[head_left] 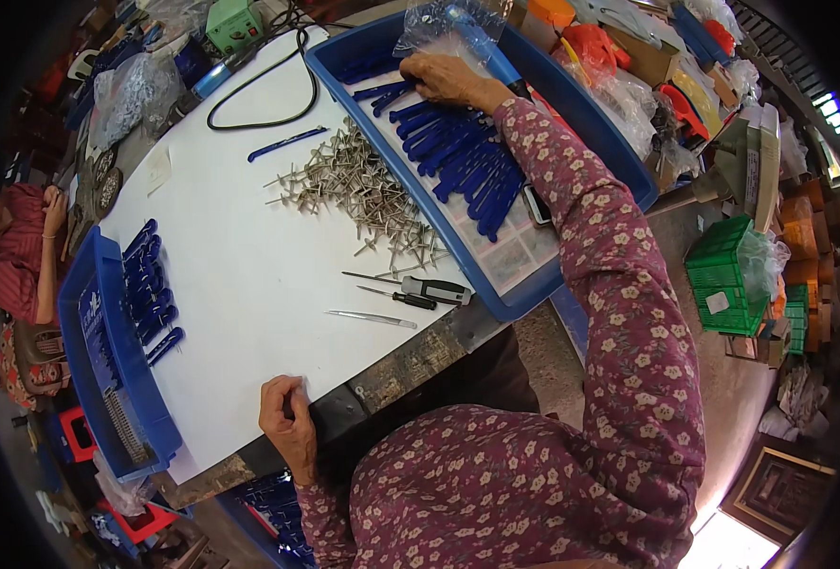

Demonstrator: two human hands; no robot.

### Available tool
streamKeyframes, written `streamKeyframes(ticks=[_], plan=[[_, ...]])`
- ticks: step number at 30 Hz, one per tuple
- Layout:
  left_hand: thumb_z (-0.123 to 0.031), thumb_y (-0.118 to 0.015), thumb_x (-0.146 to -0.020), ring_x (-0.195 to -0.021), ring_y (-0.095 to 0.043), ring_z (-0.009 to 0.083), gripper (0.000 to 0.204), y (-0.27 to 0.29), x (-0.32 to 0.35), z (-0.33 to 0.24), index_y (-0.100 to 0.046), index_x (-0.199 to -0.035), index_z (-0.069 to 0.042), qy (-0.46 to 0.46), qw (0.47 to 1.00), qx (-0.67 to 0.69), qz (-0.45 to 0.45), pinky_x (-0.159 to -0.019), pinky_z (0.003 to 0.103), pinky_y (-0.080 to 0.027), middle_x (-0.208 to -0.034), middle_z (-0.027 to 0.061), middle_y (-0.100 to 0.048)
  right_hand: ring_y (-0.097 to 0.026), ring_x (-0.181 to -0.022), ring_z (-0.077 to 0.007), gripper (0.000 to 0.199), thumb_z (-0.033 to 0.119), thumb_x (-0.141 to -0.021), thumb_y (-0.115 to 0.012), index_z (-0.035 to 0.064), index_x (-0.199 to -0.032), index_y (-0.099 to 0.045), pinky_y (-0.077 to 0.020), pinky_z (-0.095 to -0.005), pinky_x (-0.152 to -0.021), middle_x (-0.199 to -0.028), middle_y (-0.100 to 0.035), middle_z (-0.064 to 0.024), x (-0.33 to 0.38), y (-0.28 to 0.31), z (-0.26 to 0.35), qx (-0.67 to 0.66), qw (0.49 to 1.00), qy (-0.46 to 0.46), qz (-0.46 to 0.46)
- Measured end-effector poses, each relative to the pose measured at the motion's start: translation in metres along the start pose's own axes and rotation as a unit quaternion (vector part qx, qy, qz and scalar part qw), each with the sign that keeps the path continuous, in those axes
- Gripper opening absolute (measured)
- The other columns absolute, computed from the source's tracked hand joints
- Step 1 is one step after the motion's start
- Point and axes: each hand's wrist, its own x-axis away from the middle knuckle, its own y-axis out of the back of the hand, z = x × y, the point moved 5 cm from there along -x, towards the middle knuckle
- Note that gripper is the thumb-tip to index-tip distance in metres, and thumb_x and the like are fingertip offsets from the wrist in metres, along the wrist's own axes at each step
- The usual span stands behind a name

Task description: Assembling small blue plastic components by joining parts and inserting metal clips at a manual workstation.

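The right hand point(453, 81) is resting over the upper end of the large blue tray point(524, 305), its fingers curling down beside the slender blue pieces point(463, 171); its fingertips are partly hiding, so I cannot tell whether it is gripping one. Those pieces are lying side by side in a slanting row inside the tray, probably so that each is staying easy to pick out singly. The left hand point(287, 417) is curling loosely at the near edge of the worktop point(240, 266), perhaps just steadying the body; whether anything is hiding inside it, I cannot tell. A heap of metal pieces point(363, 185) is sitting right against the tray, seemingly for short reaches, while the screwdrivers point(436, 290) and tweezers point(373, 319) are lying near the worktop's front edge, apparently for quick access. One blue piece point(287, 144) is lying apart, beyond the heap.
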Motion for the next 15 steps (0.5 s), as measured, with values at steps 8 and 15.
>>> streamKeyframes(ticks=[8, 15], plan=[[0.006, -0.052, -0.079, -0.078, -0.05, 0.0114, 0.005, 0.0, 0.0, 0.001, -0.055, -0.083, 0.002, -0.007, 1.0, 0.005, 0.005, -0.07, 0.021, -0.04, -0.085, 0.005, -0.053, -0.059, -0.088, -0.0336, 0.028, 0.008, -0.072, -0.052, 0.0085, -0.099, -0.06, -0.0474, -0.0425, -0.073, -0.093, -0.062, -0.0165, -0.009, 0.006, 0.001, -0.002, 0.996, -0.017, 0.091], [0.006, -0.052, -0.079, -0.077, -0.049, 0.0122, 0.006, 0.0, -0.001, -0.001, -0.054, -0.082, 0.002, 0.005, 1.0, 0.019, -0.006, -0.07, 0.022, -0.04, -0.082, 0.0052, -0.052, -0.059, -0.085, -0.0373, 0.03, 0.009, -0.075, -0.048, 0.0066, -0.102, -0.06, -0.0468, -0.045, -0.074, -0.091, -0.062, -0.0211, -0.031, -0.006, -0.018, -0.025, 0.993, -0.117, 0.0]])
